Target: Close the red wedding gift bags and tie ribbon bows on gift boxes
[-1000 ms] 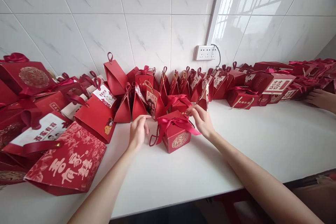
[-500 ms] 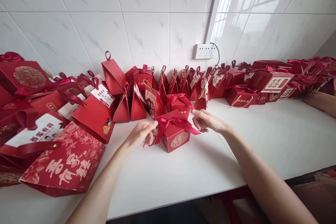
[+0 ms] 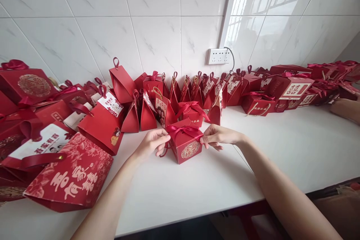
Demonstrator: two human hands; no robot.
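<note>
In the middle of the white table stands a small red gift box (image 3: pixel 184 150) with a round gold emblem on its front. A dark pink ribbon (image 3: pixel 185 130) lies tied in a bow across its top. My left hand (image 3: pixel 154 142) is closed at the box's left side, fingertips pinching the ribbon's left end. On the right, my right hand (image 3: pixel 218 136) pinches the ribbon's other end between thumb and fingers. A red cord handle (image 3: pixel 164 152) hangs beside the box under my left fingers. Close behind it stands another ribboned red box (image 3: pixel 191 114).
Large red boxes (image 3: pixel 69 174) pile up at the left. Narrow triangular red boxes (image 3: pixel 147 110) line the wall behind. More boxes (image 3: pixel 291 88) are stacked to the right, where another person's hand (image 3: pixel 345 109) rests. A power strip (image 3: pixel 219 56) is on the tiled wall.
My right hand has moved down and left, and now grips the ribbon's right end close to the box. My left hand stays at the ribbon's left end. The bow looks flatter.
</note>
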